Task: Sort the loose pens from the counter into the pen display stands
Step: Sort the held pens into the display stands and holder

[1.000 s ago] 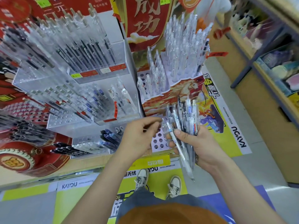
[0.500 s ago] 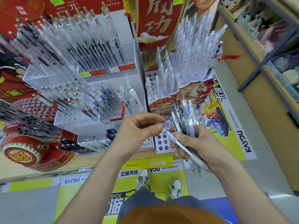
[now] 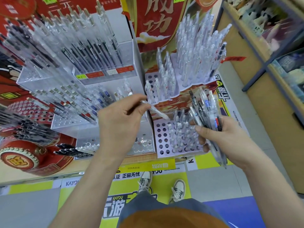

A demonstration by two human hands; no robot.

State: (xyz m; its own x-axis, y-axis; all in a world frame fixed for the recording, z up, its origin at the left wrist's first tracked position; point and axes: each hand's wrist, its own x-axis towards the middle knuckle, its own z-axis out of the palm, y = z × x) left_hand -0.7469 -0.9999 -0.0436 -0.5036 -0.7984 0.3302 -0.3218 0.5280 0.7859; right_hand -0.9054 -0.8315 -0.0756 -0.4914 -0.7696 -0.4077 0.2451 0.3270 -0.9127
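Thumb and fingertips of the left hand (image 3: 120, 124) pinch one white pen (image 3: 157, 112) near its rear end. The free end slants to the lower right of the frame, toward the holes. I judge this hold is chosen so that the pen can be aimed like a dart into one hole. The pen hangs over the gap between the two tiers of the white stand (image 3: 162, 139) and is not yet in any hole.

The right hand (image 3: 220, 137), at the centre right, is closed around a bundle of pens (image 3: 205, 111). They fan upward out of the fist, and a few ends stick out below it. It seems to serve as a store, kept just beside the stand so the other hand needs only a short way to take the next pen.

The lower tier of the white stand has pens on its right part and open holes on its left part — probably the place for this pen, though I cannot tell which hole is meant. Clear acrylic stands (image 3: 65, 127) fill the left of the frame, and all of them sit on the counter (image 3: 139, 158) — only its wooden front edge shows.
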